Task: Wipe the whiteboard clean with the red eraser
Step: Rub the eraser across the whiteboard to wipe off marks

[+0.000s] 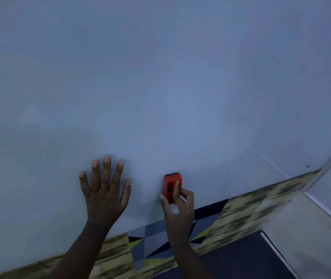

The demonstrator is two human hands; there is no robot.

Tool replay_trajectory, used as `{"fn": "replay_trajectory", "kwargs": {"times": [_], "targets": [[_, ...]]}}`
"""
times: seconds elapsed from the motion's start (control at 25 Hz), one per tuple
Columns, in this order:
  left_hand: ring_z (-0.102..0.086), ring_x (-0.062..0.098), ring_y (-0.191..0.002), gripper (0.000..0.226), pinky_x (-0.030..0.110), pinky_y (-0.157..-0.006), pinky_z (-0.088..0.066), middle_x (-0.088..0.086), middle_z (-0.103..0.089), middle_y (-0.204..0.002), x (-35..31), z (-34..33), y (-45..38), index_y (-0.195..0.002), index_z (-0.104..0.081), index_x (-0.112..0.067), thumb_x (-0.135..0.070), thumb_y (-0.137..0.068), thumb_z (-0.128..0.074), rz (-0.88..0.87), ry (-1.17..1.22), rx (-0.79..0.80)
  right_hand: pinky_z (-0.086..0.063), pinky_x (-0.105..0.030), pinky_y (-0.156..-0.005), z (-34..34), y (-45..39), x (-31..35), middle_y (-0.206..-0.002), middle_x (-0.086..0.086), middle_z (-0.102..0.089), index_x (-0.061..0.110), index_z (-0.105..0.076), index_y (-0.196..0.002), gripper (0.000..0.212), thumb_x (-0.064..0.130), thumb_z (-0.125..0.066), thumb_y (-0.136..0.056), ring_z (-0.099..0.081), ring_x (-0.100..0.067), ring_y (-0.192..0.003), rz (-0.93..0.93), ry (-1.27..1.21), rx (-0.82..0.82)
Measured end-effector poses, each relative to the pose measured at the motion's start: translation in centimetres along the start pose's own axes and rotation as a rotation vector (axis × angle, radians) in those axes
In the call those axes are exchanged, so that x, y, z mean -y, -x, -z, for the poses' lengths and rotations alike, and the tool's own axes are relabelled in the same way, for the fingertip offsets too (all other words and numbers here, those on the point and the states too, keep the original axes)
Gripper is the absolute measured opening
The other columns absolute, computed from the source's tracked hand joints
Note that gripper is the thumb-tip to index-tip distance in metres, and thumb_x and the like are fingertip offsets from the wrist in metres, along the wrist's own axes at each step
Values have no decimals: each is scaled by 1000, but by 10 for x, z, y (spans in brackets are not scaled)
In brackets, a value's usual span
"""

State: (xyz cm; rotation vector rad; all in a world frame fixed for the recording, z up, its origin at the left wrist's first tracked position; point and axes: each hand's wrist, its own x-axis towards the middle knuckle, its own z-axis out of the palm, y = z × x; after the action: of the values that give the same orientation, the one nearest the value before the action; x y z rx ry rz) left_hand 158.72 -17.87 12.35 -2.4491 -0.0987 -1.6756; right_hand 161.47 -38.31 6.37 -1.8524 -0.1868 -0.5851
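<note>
Red eraser (171, 187) upright on whiteboard (160, 77) (long axis vertical)

There is one view only, from a wide-angle camera worn on the person's head. It faces forward and slightly down, close to the whiteboard (160, 77), whose pale surface fills most of the picture. Straight edges bow toward the right side, as the wide lens bends them. Both forearms enter from the bottom edge: the left hand (105, 190) lies left of centre, the right hand (177, 206) just right of centre with the red eraser (170, 184). Below the board's lower edge, a brick-patterned wall strip (261, 204) and dark floor (241, 258) show at lower right.
</note>
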Motion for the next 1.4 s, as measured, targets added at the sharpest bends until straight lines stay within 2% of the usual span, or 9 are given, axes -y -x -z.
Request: {"fn": "replay_trajectory", "kwargs": {"times": [0.12,0.28,0.4,0.52,0.68,0.88,1.04,1.24,1.4], "targets": [[-1,32,-165,77,54,-132,1,11,-5,-178,4,0,10,-169,-22,-16,-41,-105,-56,-33,-9,25,-58,-26,-67,-15,30,-31,-121,0,-54,35,-47,-155,74,29,-83,-90,-61,-18,-105,285,307,160],[-1,31,-165,78,53,-132,-1,12,-7,-178,15,1,23,-169,-24,-15,-43,-105,-58,-85,-26,49,-59,-22,-74,-17,35,-34,-125,2,-55,43,-47,-154,73,25,-81,-91,-62,-14,-108,280,229,137],[-4,31,-165,77,52,-132,-1,12,-10,-177,22,-1,34,-168,-26,-15,-42,-104,-60,-123,-37,55,-58,-27,-91,0,10,-44,-117,4,-57,25,-63,-143,56,18,-81,-91,-60,-4,-108,-159,-135,-88],[-3,31,-165,77,52,-132,0,12,-10,-177,25,-3,46,-168,-27,-14,-42,-104,-60,-134,-35,63,-59,-44,-93,16,-15,-65,-109,-4,-67,32,-68,-129,42,25,-81,-90,-66,-25,-108,-485,-312,-237],[-5,31,-165,76,51,-133,0,12,-12,-177,33,-2,56,-167,-29,-15,-42,-104,-61,-174,-29,76,-58,-52,-99,33,-28,-88,-139,-6,-65,31,-49,-154,69,21,-79,-93,-65,-26,-120,-885,-663,-195],[-5,29,-165,76,49,-133,0,10,-12,-177,38,0,65,-167,-30,-16,-41,-103,-63,-195,-32,98,-57,-56,-100,5,2,-88,-137,-10,-65,29,-44,-158,72,22,-76,-94,-66,-33,-117,-1158,-740,-131],[-8,28,-164,73,47,-133,-4,10,-15,-177,47,5,69,-166,-32,-16,-41,-104,-61,-236,1,114,-63,-52,-86,-22,28,-55,-138,-13,-65,27,-46,-156,67,19,-73,-96,-65,-37,-121,-1190,-872,-82],[-13,25,-164,71,43,-131,-10,8,-21,-176,69,14,73,-165,-36,-16,-39,-103,-62,-336,22,147,-61,-55,-91,1,-13,-12,-131,-6,-70,29,-58,-148,59,20,-78,-93,-70,-33,-115,-989,-837,-147],[-16,23,-164,67,42,-132,-9,6,-23,-175,76,18,78,-164,-37,-17,-37,-105,-60,-355,36,177,-64,-43,-84,-2,-7,-1,-133,-1,-68,31,-51,-153,68,25,-80,-92,-69,-27,-117,-892,-780,-255]]}}
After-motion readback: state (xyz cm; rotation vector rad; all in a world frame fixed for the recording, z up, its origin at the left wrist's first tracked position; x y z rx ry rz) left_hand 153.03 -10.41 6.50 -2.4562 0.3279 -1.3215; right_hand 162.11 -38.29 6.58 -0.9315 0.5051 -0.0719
